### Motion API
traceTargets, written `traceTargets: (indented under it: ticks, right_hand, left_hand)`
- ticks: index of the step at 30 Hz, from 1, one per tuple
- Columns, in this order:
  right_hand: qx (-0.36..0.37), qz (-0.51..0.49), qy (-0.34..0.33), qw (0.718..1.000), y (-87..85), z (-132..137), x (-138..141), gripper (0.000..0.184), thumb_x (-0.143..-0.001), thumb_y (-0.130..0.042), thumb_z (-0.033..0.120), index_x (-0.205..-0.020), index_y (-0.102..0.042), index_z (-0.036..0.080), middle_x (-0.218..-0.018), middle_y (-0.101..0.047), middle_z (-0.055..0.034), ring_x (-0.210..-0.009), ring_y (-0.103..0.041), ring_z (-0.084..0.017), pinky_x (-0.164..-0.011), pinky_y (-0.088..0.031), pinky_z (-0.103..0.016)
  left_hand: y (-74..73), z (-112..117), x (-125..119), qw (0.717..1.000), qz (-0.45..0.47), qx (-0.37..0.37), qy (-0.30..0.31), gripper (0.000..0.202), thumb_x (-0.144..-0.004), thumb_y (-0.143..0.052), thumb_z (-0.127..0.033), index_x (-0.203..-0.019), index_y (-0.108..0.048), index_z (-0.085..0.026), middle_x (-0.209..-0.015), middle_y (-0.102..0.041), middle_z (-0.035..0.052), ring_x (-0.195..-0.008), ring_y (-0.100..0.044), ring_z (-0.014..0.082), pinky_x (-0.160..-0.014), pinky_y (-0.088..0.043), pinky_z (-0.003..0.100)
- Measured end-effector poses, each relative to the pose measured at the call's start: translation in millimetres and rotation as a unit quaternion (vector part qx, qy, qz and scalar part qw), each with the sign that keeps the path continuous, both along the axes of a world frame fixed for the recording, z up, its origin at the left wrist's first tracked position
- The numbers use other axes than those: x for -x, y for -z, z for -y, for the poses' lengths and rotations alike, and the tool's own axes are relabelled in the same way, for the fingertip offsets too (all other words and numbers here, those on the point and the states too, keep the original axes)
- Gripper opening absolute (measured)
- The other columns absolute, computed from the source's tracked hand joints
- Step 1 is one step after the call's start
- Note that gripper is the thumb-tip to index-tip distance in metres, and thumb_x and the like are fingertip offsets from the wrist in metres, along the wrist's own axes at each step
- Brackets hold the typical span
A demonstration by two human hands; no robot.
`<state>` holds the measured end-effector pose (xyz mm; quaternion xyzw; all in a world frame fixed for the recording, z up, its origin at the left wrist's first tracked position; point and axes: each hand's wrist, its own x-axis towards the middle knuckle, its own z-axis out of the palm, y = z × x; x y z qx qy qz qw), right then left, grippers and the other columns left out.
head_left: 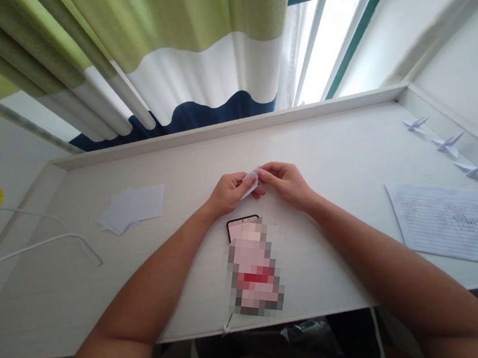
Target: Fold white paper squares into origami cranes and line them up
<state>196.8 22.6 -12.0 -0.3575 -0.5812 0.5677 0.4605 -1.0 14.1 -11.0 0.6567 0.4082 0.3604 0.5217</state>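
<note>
Between my two hands, above the middle of the white desk, is a small folded piece of white paper [250, 183]. My left hand [229, 192] grips its lower part, thumb lying across the front. At its upper right edge, my right hand [283, 182] pinches the paper between thumb and fingers. The exact shape of the folds is too small to make out. Just below the hands a phone [251, 260] lies face up on the desk, its screen lit and mostly blurred out.
Loose white paper sheets [135, 208] lie at the left, near a white cable [66, 236]. To the right is a stack of written lined paper [452, 221]. Several folded paper birds [445, 144] stand behind it. A raised ledge [227, 125] and a curtain [185, 37] border the back.
</note>
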Motion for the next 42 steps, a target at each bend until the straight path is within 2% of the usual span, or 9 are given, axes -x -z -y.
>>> traceTargets:
  ticks: [3,7,12,19,25,29,33,38,42]
  right_hand:
    - [0.004,-0.017,-0.042,0.999,-4.9,5.1,2.6,0.039,-0.086,-0.083,0.055,-0.080,-0.070,0.018,-0.060,-0.062,0.0026,-0.061,-0.062,-0.015,-0.067,-0.053,-0.033]
    - [0.000,-0.035,-0.029,0.999,-6.6,7.5,3.9,0.036,-0.087,-0.081,0.052,-0.079,-0.070,0.020,-0.062,-0.064,0.0021,-0.056,-0.059,-0.014,-0.062,-0.050,-0.033]
    - [-0.048,0.045,0.033,0.997,-6.3,5.7,0.4,0.040,-0.089,-0.077,0.057,-0.077,-0.073,0.019,-0.066,-0.068,-0.0005,-0.062,-0.058,-0.015,-0.061,-0.046,-0.031]
    - [-0.080,0.053,0.069,0.993,-7.6,4.7,-1.1,0.049,-0.092,-0.073,0.066,-0.073,-0.072,0.020,-0.069,-0.069,-0.0017,-0.069,-0.059,-0.016,-0.067,-0.049,-0.032]
    - [-0.015,-0.026,0.021,0.999,-0.3,2.5,-1.1,0.054,-0.097,-0.064,0.071,-0.087,-0.076,0.019,-0.081,-0.076,-0.0049,-0.076,-0.070,-0.018,-0.080,-0.059,-0.036]
    - [-0.020,-0.036,-0.028,0.999,-2.6,7.8,2.0,0.042,-0.092,-0.076,0.062,-0.090,-0.073,0.020,-0.071,-0.070,0.0003,-0.061,-0.064,-0.015,-0.068,-0.056,-0.035]
    - [-0.020,-0.031,-0.047,0.998,-6.2,11.5,3.9,0.042,-0.091,-0.079,0.057,-0.077,-0.062,0.021,-0.057,-0.061,0.0044,-0.053,-0.061,-0.015,-0.058,-0.049,-0.032]
    - [-0.024,-0.013,-0.044,0.999,-8.4,10.7,1.5,0.047,-0.096,-0.073,0.060,-0.072,-0.060,0.021,-0.055,-0.063,0.0036,-0.050,-0.060,-0.013,-0.055,-0.045,-0.030]
    - [-0.019,-0.024,-0.040,0.999,-7.5,9.9,2.7,0.045,-0.094,-0.075,0.060,-0.076,-0.063,0.021,-0.056,-0.065,0.0023,-0.052,-0.061,-0.014,-0.057,-0.047,-0.030]
  left_hand:
    - [-0.4,0.0,0.1,1.000,-0.004,-0.004,0.025,0.056,-0.097,-0.065,-0.068,-0.092,-0.078,-0.014,-0.091,-0.085,0.0124,-0.086,-0.079,0.0219,-0.086,-0.060,0.034]
    - [-1.4,1.0,0.6,0.999,-0.015,0.000,0.046,0.057,-0.096,-0.066,-0.069,-0.093,-0.078,-0.013,-0.093,-0.085,0.0132,-0.087,-0.078,0.0214,-0.085,-0.059,0.033]
    - [-4.1,3.6,1.6,0.997,-0.013,0.030,0.068,0.052,-0.093,-0.073,-0.064,-0.095,-0.080,-0.013,-0.098,-0.085,0.0142,-0.082,-0.077,0.0208,-0.076,-0.058,0.031]
    - [-3.9,3.6,2.2,0.994,0.021,0.058,0.092,0.045,-0.087,-0.084,-0.055,-0.101,-0.079,-0.013,-0.100,-0.085,0.0137,-0.093,-0.080,0.0239,-0.088,-0.061,0.035]
    - [-6.7,1.4,3.0,0.995,0.018,0.048,0.083,0.046,-0.090,-0.079,-0.060,-0.090,-0.078,-0.014,-0.090,-0.084,0.0116,-0.083,-0.078,0.0221,-0.088,-0.062,0.037]
    - [-5.5,0.0,2.7,0.993,0.039,0.071,0.080,0.049,-0.087,-0.081,-0.063,-0.089,-0.078,-0.014,-0.086,-0.083,0.0111,-0.082,-0.079,0.0225,-0.087,-0.063,0.038]
    - [-3.2,1.3,0.9,0.991,0.048,0.086,0.090,0.047,-0.085,-0.083,-0.061,-0.089,-0.078,-0.014,-0.089,-0.084,0.0116,-0.085,-0.080,0.0226,-0.090,-0.062,0.038]
    - [-1.7,3.8,-0.6,0.991,0.041,0.079,0.095,0.044,-0.087,-0.084,-0.056,-0.095,-0.080,-0.013,-0.094,-0.085,0.0128,-0.089,-0.078,0.0224,-0.090,-0.059,0.036]
    - [-3.1,3.7,-0.7,0.992,0.033,0.072,0.098,0.042,-0.088,-0.083,-0.056,-0.088,-0.079,-0.013,-0.088,-0.083,0.0112,-0.083,-0.075,0.0196,-0.085,-0.057,0.033]
